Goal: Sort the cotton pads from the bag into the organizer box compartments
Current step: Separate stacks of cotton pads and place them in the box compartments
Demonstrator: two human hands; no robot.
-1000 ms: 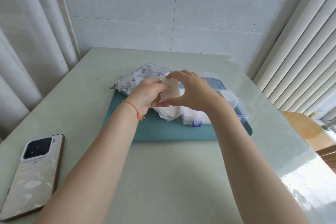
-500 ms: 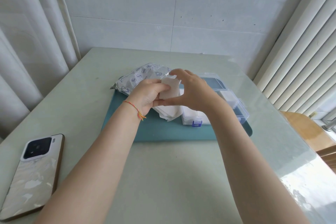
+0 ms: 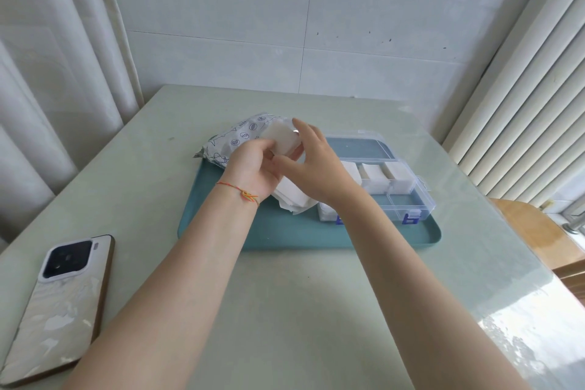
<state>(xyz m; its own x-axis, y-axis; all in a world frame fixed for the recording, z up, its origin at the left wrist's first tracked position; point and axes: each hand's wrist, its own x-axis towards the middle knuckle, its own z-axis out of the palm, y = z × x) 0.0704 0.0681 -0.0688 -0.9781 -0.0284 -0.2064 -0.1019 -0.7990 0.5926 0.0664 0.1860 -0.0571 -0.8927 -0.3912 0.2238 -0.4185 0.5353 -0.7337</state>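
Observation:
A white stack of cotton pads is held up above the teal tray, between both hands. My left hand grips its near left side with curled fingers. My right hand pinches its right side, forefinger over the top and thumb below. Behind the hands lies the printed cotton pad bag; its white open end sticks out below my wrists. The clear organizer box stands open to the right on the tray, with white pads in several of its compartments.
A phone lies face down at the table's near left. The table meets a tiled wall at the back, a curtain on the left and a ribbed panel on the right. A wooden surface shows beyond the table's right edge.
Both hands have lifted the stack of pads a little and tilted it, so its broad face now shows. The bag and the box have stayed in place.

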